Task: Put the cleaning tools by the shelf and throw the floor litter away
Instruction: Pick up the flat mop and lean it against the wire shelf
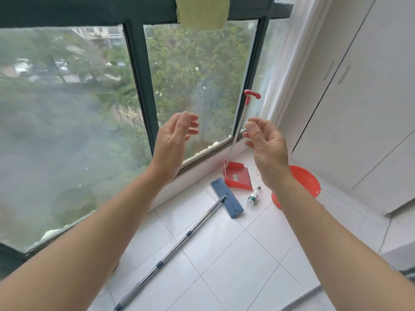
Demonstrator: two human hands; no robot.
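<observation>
Reaching out over the white tiled floor [224, 254], both hands raised and empty: left hand [174, 142] is loose with fingers [190, 124] spread and slightly curled, right hand [267, 144] is half-curled with thumb and forefinger close but nothing visibly pinched between them. Nothing is held, so I'd judge this the very start, with no tool or litter picked up yet. The flat mop with blue rectangular head and telescopic metal pole [179, 241] lies on the floor, long axis diagonal; head end points up-right toward the window corner, grey grip end points down-left toward the person. The red plastic dustpan with long upright metal handle [238, 176] stands just beyond the mop head, pan on the floor, handle leaning on the dark window frame [143, 86], red grip at top. The small clear plastic bottle with green label [253, 195] lies between mop head and red round plastic basin [307, 180], cap pointing up-right; likely the litter. White cabinet doors [359, 108] are at right; no shelf or bin is visible from here. Next move probably calls for bending down: grab the dustpan handle, which is nearest the right hand, or the mop pole mid-shaft, where it balances best.
</observation>
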